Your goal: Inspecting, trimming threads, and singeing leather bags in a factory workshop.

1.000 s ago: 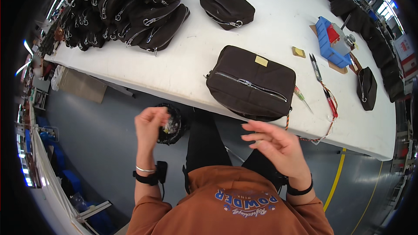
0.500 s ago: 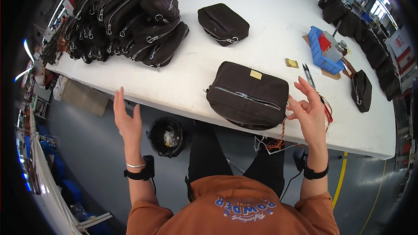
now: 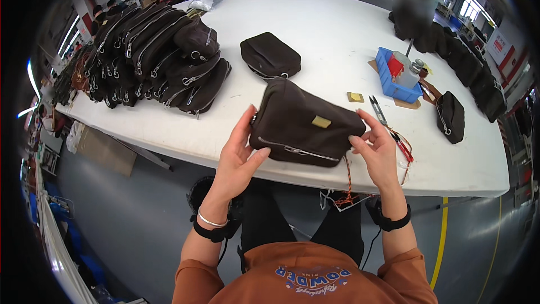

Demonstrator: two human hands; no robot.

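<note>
A person's left hand [image 3: 239, 155] and right hand [image 3: 376, 152] are clasping a dark brown zippered pouch [image 3: 304, 126] by its two ends, fingers wrapped around it, lifting it just above the near edge of the white table [image 3: 337, 34]. The pouch is apparently being picked up for inspection; turning it would call for a steady two-handed hold. Scissors [image 3: 378, 110] and a blue tray [image 3: 394, 79] are lying toward the right edge, stacked pouches [image 3: 157, 56] are crowding the left end, leaving open room mid-table.
</note>
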